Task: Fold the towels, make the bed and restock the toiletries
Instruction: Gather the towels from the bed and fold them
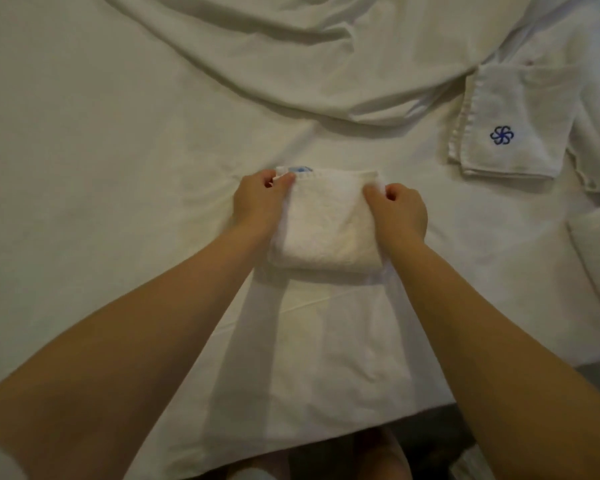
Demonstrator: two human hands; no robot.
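On the far-left corner of the small white towel (326, 226), which lies folded over on the bed sheet (118, 133), the left hand (260, 199) pinches the hem with curled fingers. At the towel's far-right corner the right hand (399, 209) pinches likewise. The terry cloth is judged light, soft and limp, and is best held at both corners together. Beyond the towel, to its right, rests a folded monogrammed towel (513, 126).

A white towel (326, 226) lies folded flat on the rumpled sheet (118, 133), blue emblem peeking at its far left corner. A second folded towel (520, 133), blue flower emblem up, lies far right.
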